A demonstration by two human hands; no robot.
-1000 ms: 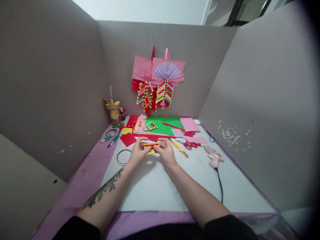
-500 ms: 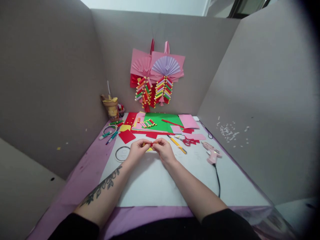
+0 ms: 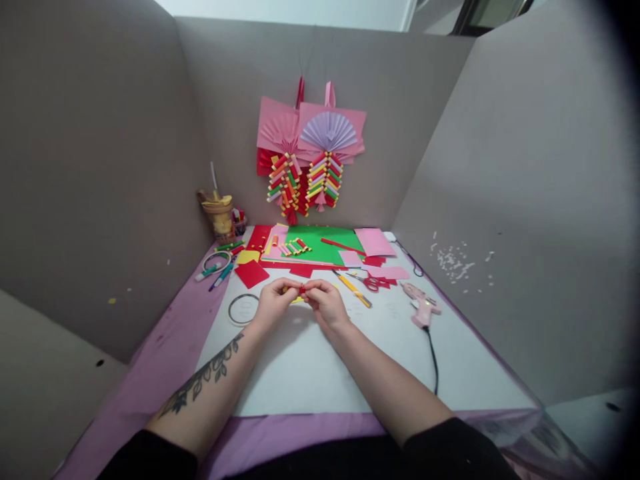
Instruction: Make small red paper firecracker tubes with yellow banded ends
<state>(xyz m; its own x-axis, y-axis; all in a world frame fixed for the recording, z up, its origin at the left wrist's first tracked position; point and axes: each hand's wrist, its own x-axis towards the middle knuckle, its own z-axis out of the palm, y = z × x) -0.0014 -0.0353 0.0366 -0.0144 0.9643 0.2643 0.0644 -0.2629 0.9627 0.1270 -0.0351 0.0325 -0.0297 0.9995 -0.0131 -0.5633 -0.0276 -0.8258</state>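
Over the middle of the white sheet, my left hand [image 3: 275, 299] and my right hand [image 3: 326, 301] meet at their fingertips. Both pinch a small red paper piece [image 3: 303, 289], mostly covered by the fingers, with a bit of yellow at its left. A yellow paper piece [image 3: 299, 300] shows just below the fingers. Behind the hands, several small coloured paper rolls [image 3: 295, 247] lie in a row on green paper [image 3: 327, 235]. A red paper square [image 3: 251, 274] is to the left of them.
A tape roll [image 3: 243, 309] lies beside my left hand. Right of my hands are a yellow cutter [image 3: 355, 291], red-handled scissors [image 3: 371, 283] and a pink glue gun [image 3: 423, 307] with a black cord. Paper firecracker decorations [image 3: 325, 180] hang on the grey back panel.
The view has shifted slightly. My right fingertips have changed their hold a little on the red paper piece, and less of it shows between the hands.
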